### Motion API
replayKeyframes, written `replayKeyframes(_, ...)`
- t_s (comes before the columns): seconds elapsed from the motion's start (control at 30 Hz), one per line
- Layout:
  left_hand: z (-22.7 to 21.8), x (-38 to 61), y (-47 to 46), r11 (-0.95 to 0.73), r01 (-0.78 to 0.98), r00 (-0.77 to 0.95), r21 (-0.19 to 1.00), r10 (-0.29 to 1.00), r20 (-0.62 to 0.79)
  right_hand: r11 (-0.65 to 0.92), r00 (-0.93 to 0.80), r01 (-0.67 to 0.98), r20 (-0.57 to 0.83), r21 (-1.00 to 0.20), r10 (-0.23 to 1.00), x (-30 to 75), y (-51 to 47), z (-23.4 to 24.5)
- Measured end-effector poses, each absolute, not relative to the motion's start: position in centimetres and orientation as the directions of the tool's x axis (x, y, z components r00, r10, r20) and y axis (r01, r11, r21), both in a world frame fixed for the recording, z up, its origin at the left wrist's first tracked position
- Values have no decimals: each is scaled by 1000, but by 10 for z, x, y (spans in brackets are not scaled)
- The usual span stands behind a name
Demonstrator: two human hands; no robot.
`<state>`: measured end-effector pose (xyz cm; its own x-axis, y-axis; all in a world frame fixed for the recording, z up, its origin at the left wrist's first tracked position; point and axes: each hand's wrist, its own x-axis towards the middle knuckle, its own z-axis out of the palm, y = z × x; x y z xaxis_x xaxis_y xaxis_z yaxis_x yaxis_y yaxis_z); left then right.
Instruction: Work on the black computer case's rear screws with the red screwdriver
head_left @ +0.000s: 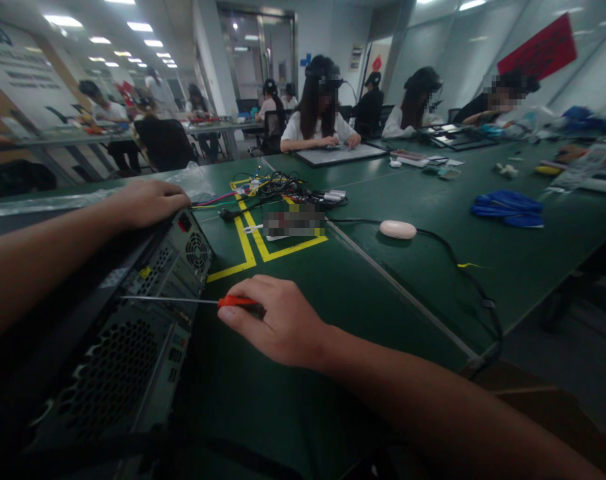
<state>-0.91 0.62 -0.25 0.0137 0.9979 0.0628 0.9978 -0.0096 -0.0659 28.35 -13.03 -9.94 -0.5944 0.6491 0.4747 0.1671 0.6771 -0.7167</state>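
A desktop computer case [175,287] lies at the left with its rear panel facing right, showing a fan grille, ports and a honeycomb vent. My left hand [150,202] rests palm down on its top near the far rear corner, fingers laid along the edge. Between the thumb and fingers of my right hand [283,320] is a screwdriver [233,302] with a red handle. The long thin shaft points left, its tip at the rear edge of the case; whether it sits in a screw is too small to tell.
Tangled black cables [283,190] lie beyond the case, near yellow tape [293,251] on the green table [373,313]. A pale oval case [397,230] rests on a black cable. Blue gloves or cloth [507,207] lie at right. Several people work across the table.
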Motion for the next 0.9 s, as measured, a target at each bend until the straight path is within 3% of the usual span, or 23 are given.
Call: replayKeyframes(0.9, -2, -9, 6, 5, 996, 0, -92, 999, 55, 664, -618, 191, 437, -723, 653, 285, -130, -100)
